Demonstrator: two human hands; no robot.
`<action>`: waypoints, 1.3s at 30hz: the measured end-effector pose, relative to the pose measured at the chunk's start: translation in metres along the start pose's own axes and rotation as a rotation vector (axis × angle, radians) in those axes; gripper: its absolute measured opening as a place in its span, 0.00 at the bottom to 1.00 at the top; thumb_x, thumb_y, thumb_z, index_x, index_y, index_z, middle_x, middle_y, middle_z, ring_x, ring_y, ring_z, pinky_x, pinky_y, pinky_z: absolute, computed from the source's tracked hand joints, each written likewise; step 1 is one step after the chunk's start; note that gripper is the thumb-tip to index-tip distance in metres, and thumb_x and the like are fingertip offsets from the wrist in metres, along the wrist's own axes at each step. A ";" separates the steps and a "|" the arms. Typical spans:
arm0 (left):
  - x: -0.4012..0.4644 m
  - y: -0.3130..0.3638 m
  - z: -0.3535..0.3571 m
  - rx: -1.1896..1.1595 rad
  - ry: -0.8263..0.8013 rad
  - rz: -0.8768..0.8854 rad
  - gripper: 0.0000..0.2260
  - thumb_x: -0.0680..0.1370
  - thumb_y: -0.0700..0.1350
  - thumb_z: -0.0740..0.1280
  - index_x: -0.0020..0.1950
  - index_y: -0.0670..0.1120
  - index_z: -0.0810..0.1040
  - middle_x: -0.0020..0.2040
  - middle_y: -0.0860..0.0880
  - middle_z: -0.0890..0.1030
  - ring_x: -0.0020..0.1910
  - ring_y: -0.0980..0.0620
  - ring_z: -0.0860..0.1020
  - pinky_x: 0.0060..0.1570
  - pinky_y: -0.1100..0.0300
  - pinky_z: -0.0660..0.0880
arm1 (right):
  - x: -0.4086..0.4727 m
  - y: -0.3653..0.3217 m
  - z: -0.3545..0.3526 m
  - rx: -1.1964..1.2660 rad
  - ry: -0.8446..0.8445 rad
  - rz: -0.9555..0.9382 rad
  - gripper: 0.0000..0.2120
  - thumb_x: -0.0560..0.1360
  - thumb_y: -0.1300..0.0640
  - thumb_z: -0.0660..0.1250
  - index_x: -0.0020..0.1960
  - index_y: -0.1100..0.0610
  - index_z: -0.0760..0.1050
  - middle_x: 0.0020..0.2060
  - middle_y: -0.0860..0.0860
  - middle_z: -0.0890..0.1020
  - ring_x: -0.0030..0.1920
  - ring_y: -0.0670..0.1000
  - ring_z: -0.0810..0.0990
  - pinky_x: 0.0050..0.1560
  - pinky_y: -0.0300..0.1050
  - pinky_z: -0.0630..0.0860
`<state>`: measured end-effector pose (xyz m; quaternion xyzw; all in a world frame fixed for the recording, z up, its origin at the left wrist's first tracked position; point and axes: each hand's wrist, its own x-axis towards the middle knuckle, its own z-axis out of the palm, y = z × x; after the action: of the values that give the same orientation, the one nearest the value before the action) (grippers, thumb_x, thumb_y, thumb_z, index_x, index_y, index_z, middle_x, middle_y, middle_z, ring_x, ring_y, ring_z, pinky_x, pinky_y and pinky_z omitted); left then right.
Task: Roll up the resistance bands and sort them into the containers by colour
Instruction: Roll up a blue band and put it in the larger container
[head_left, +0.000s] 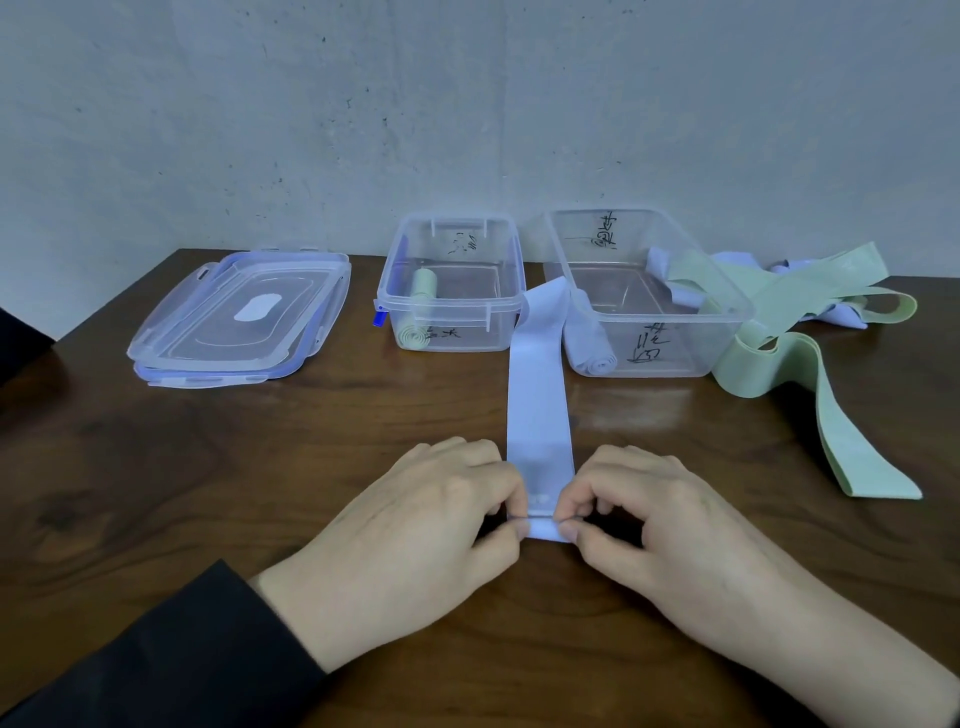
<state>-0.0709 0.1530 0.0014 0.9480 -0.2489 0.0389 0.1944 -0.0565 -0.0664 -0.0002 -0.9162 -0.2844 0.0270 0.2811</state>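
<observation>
So from my feed, both hands are down on the near side of the wooden worktop (208, 467), working the near end of a pale blue band (537, 405) that lies flat and runs away toward the gap between the two clear containers. The left hand (415, 525) and the right hand (660, 525) each pinch a side of the small fold at that near end, fingers curled in tight. The smaller container (452, 306), middle far, has a rolled green band (421, 312) inside. The bigger container (649, 322) to its right holds a rolled blue band (589, 348). Far right there's a loose tangle of green bands (810, 322) and blue ones, partly draped over that container's rim. Stacked lids (239, 317) sit far left.
</observation>
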 end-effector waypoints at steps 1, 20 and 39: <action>0.001 -0.001 0.000 0.000 0.005 -0.003 0.07 0.77 0.58 0.59 0.44 0.59 0.74 0.41 0.60 0.71 0.45 0.58 0.71 0.48 0.63 0.70 | 0.000 0.001 0.000 -0.008 0.005 -0.005 0.06 0.75 0.50 0.70 0.42 0.40 0.76 0.42 0.39 0.77 0.51 0.43 0.75 0.55 0.37 0.66; 0.002 0.001 -0.005 0.003 -0.009 0.002 0.06 0.79 0.57 0.59 0.47 0.58 0.74 0.43 0.60 0.71 0.46 0.57 0.71 0.50 0.59 0.71 | 0.002 0.004 -0.003 -0.040 0.016 -0.017 0.03 0.76 0.43 0.65 0.46 0.39 0.77 0.44 0.37 0.75 0.53 0.42 0.74 0.54 0.34 0.67; 0.003 -0.002 -0.001 0.000 0.007 -0.040 0.11 0.77 0.59 0.64 0.59 0.60 0.74 0.50 0.62 0.71 0.52 0.59 0.71 0.55 0.63 0.69 | 0.006 0.004 0.001 -0.115 0.056 -0.009 0.06 0.77 0.44 0.64 0.52 0.41 0.79 0.47 0.36 0.74 0.52 0.41 0.72 0.58 0.41 0.67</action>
<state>-0.0673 0.1536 0.0020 0.9527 -0.2291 0.0383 0.1962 -0.0495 -0.0659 -0.0025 -0.9298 -0.2819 -0.0162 0.2359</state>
